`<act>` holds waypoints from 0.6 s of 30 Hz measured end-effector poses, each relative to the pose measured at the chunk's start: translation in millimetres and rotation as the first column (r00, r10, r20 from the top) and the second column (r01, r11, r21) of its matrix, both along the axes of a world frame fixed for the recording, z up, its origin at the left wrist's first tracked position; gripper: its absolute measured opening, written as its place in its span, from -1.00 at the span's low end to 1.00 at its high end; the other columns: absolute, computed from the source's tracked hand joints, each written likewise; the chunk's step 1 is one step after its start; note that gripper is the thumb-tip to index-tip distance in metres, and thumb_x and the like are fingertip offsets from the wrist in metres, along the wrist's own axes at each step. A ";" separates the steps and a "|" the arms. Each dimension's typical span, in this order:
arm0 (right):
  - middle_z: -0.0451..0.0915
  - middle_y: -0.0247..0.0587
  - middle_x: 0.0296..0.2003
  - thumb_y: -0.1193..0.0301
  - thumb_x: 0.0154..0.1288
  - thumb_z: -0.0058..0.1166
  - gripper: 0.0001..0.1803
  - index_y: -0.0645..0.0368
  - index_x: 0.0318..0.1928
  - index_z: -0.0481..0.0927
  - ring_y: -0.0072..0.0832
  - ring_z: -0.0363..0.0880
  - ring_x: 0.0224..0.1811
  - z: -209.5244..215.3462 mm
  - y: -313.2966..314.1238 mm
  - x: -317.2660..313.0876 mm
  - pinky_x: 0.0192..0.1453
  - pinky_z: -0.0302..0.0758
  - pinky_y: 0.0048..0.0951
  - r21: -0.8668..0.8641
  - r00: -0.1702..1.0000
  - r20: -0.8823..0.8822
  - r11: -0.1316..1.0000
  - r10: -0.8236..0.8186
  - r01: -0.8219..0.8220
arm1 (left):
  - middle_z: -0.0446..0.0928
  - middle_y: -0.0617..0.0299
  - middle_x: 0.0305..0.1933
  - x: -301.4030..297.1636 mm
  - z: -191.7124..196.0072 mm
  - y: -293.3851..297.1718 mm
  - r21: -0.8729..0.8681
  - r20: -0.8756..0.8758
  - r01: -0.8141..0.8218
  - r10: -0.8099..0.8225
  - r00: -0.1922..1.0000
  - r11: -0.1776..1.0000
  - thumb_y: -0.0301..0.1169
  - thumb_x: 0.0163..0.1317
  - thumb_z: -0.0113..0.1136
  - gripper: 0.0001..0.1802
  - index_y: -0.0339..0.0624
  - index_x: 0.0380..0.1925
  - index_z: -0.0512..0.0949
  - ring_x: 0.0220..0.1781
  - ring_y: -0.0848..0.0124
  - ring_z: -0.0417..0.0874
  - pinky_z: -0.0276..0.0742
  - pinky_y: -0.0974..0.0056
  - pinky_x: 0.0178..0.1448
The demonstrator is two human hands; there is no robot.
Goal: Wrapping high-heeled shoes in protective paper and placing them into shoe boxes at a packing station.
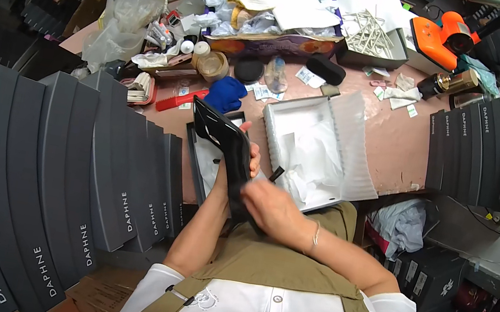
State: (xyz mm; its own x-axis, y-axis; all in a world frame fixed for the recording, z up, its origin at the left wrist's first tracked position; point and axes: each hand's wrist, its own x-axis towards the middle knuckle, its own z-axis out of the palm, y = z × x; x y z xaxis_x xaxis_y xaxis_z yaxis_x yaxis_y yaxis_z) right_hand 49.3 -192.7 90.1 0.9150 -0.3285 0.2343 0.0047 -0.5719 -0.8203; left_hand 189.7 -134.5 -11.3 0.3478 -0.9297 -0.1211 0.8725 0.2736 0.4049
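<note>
A glossy black pointed-toe boot (235,143) is held up over the near edge of the table, its toe pointing to the far left and its shaft toward my lap. My left hand (254,159) is wrapped round it from behind, with fingertips showing along its right side. My right hand (273,208) is closed, with fingers pinched against the shaft. It is slightly blurred, and what lies between those fingertips is hidden. Beneath the boot sits a dark open box (201,159) with white lining. To its right lies an open white box (274,135) with crumpled tissue paper (313,160).
Dark grey shoeboxes stand in rows at the left (57,149) and right (481,153). A blue cloth (226,94), a red comb-like tool (181,100) and small jars lie behind the boot. Farther back are a box of white sticks (371,37) and an orange tool (434,41).
</note>
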 end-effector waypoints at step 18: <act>0.49 -0.11 -0.29 0.63 0.08 0.17 -0.67 0.26 -0.08 0.51 -0.18 0.53 -0.28 33.5 -12.6 -24.3 -0.22 0.50 -0.29 0.027 0.980 0.190 0.998 -0.058 0.053 | 0.38 -0.13 -0.19 35.8 25.9 -29.7 -0.626 -0.161 0.136 -0.299 0.941 0.767 -0.20 0.44 -0.16 -0.37 -0.11 0.42 -0.04 -0.37 0.16 0.52 0.57 0.16 -0.32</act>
State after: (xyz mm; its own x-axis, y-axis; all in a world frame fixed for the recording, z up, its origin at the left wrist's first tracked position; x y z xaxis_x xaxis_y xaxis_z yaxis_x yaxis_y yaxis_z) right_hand 24.9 -205.3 123.6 0.8344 -0.3843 0.3950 0.1308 -0.5581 -0.8194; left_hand 225.4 -164.2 14.6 0.1626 -0.8861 0.4340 0.9838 0.1790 -0.0031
